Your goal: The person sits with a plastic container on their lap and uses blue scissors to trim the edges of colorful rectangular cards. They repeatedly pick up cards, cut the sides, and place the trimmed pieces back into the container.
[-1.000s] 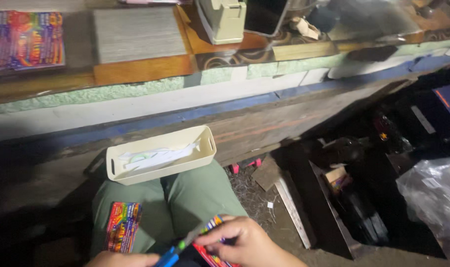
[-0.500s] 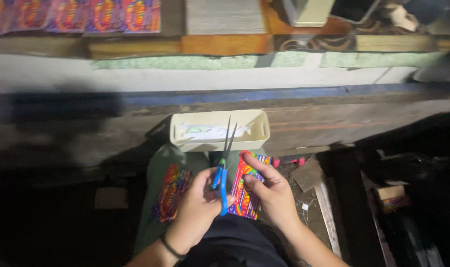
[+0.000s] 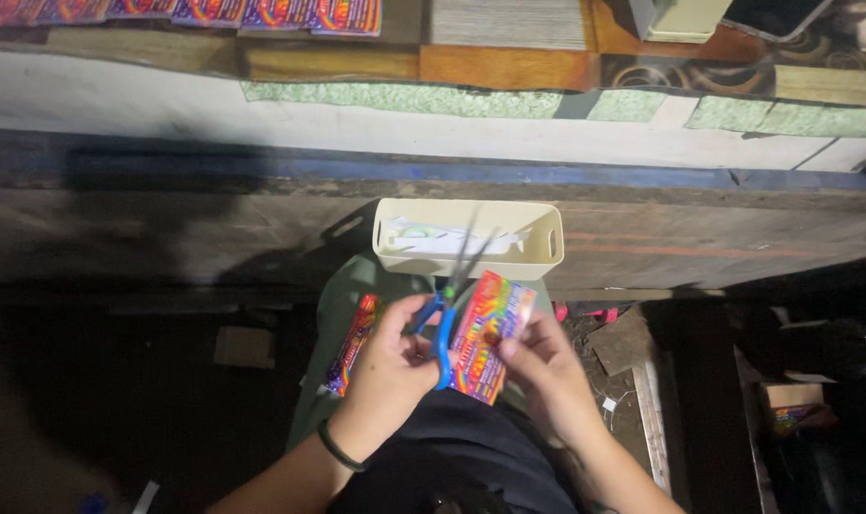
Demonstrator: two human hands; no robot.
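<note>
A flat rainbow-coloured printed packet (image 3: 488,335) stands tilted over the lap, pinched at its lower right edge by the fingers of the right hand (image 3: 545,369). Just left of it, the left hand (image 3: 387,366) is closed through the blue plastic handles of a pair of scissors (image 3: 449,303) (blades parted, pointing away). Beyond the fingers sits a cream rectangular plastic tray (image 3: 547,249) holding white scraps; a second colourful packet (image 3: 353,341) lies on the green-trousered thigh left of them.

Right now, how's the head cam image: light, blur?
Head view: lit mid-frame on both hands, the left hand holding blue scissors and the right hand the colourful packet; scissor blades motion-blurred over the cream tray; lower left and right corners nearly black.
</note>
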